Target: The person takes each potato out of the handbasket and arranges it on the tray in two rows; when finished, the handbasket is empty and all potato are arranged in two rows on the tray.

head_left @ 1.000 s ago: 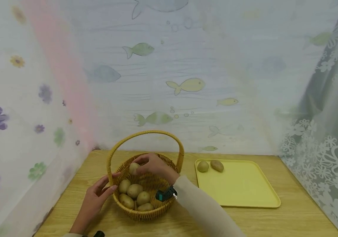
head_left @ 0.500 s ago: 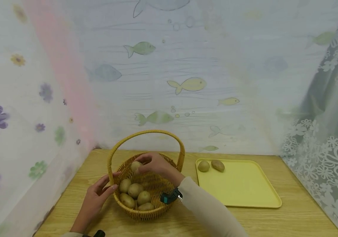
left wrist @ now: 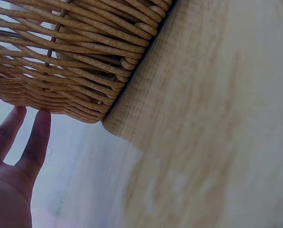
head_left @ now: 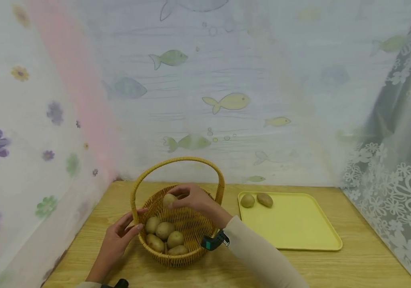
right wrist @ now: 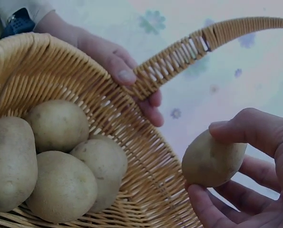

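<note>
A wicker basket (head_left: pixel 176 262) with a tall arched handle stands on the table, several potatoes (head_left: pixel 164 231) lying in its near left part. My left hand (head_left: pixel 117 240) grips the basket's left side at the foot of the handle. In the right wrist view its thumb and fingers lie on both sides of the handle's foot; in the left wrist view its fingertips (left wrist: pixel 41 118) touch the woven wall. Over the basket's far part, my right hand (head_left: pixel 198 200) pinches one potato (right wrist: pixel 212 159) between thumb and fingers, above the other potatoes.
To the right of the basket lies a yellow tray (head_left: pixel 295 228), with one round potato (head_left: pixel 248 201) and one longer potato (head_left: pixel 264 200) at its far left corner. Printed curtains (head_left: pixel 227 160) hang behind the wooden table (head_left: pixel 364 264) and at both sides.
My right hand has moved slightly to the right and up with the potato in its fingers. The left hand keeps its place on the basket.
</note>
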A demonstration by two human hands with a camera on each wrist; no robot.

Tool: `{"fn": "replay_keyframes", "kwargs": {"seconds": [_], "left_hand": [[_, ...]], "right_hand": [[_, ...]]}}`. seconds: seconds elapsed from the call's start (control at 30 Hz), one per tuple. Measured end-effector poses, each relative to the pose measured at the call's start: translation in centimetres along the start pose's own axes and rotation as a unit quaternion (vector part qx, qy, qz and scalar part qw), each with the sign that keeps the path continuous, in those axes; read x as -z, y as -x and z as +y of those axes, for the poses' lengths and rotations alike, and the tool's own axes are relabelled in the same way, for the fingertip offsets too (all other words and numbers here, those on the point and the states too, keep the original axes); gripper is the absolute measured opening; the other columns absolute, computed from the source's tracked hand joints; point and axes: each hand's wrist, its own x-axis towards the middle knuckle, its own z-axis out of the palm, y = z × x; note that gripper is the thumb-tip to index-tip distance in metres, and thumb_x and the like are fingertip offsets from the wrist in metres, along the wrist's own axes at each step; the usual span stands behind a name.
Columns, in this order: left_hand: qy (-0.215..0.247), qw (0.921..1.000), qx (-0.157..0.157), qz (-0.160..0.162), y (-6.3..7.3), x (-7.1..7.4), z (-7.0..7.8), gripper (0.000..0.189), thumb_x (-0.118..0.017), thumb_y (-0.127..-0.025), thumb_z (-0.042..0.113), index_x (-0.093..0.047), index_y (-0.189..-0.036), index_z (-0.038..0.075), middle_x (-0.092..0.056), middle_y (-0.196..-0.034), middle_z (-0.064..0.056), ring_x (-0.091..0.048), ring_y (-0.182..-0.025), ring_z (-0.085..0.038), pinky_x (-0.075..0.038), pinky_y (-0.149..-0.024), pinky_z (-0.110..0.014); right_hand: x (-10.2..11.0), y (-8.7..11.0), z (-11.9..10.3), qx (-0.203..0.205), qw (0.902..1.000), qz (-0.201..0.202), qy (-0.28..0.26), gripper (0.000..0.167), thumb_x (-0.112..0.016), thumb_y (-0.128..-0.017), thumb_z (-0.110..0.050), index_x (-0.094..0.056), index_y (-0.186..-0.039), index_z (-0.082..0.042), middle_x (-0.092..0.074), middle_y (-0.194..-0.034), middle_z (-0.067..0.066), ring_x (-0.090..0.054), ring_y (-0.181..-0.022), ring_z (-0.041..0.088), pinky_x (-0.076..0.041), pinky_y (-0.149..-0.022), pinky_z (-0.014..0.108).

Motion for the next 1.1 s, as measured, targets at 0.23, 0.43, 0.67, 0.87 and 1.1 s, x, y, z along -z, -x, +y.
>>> {"fn": "replay_keyframes", "kwargs": {"seconds": [0.23, 0.43, 0.67, 0.87, 1.1], "left_hand": [[0.0, 1.0, 0.008, 0.002, 0.1, 0.0, -0.1, 0.044, -0.061, -0.106, 0.004, -0.054, -0.149, 0.001, -0.053, -0.151, -0.019, -0.048, -0.141, -0.012, -0.05, -0.103, -0.024], [0.008, 1.0, 0.0, -0.003, 0.0, 0.1, -0.2, 0.043, -0.06, -0.106, 0.002, -0.054, -0.149, 0.0, -0.053, -0.15, -0.021, -0.048, -0.14, -0.013, -0.052, -0.101, -0.026], [0.0, 1.0, 0.005, -0.001, 0.1, 0.0, -0.2, 0.043, -0.061, -0.106, 0.003, -0.054, -0.149, 0.0, -0.054, -0.15, -0.021, -0.048, -0.14, -0.012, -0.05, -0.102, -0.024], [-0.001, 0.9999, 0.012, 0.0, 0.3, 0.1, -0.5, 0.043, -0.061, -0.107, 0.005, -0.055, -0.149, 0.002, -0.054, -0.15, -0.018, -0.048, -0.14, -0.011, -0.052, -0.1, -0.025], [-0.001, 1.0, 0.005, 0.003, 0.1, 0.3, -0.6, 0.042, -0.061, -0.106, 0.004, -0.055, -0.148, 0.003, -0.055, -0.15, -0.017, -0.048, -0.14, -0.012, -0.048, -0.104, -0.023]], "right_hand": [[0.4, 1.1, -0.1, 0.022, 0.9997, -0.004, -0.006, 0.038, -0.085, -0.089, -0.017, -0.075, -0.126, -0.017, -0.07, -0.121, -0.002, -0.067, -0.11, 0.03, -0.057, -0.089, 0.038], [0.8, 2.1, -0.6, 0.032, 0.9993, -0.014, -0.013, 0.04, -0.084, -0.09, -0.017, -0.074, -0.129, -0.017, -0.069, -0.123, 0.0, -0.068, -0.107, 0.027, -0.058, -0.09, 0.042], [1.3, 3.2, -1.1, 0.051, 0.9986, -0.016, -0.004, 0.042, -0.083, -0.09, -0.016, -0.073, -0.13, -0.014, -0.07, -0.122, 0.0, -0.069, -0.107, 0.03, -0.058, -0.089, 0.041], [1.3, 4.2, -1.0, 0.054, 0.9984, -0.015, -0.008, 0.043, -0.083, -0.09, -0.012, -0.072, -0.131, -0.009, -0.069, -0.122, 0.003, -0.069, -0.106, 0.027, -0.059, -0.085, 0.035], [1.7, 5.4, -1.4, 0.056, 0.9984, 0.007, -0.007, 0.045, -0.084, -0.089, -0.013, -0.072, -0.131, -0.007, -0.07, -0.121, 0.003, -0.067, -0.11, 0.03, -0.058, -0.088, 0.036]]}}
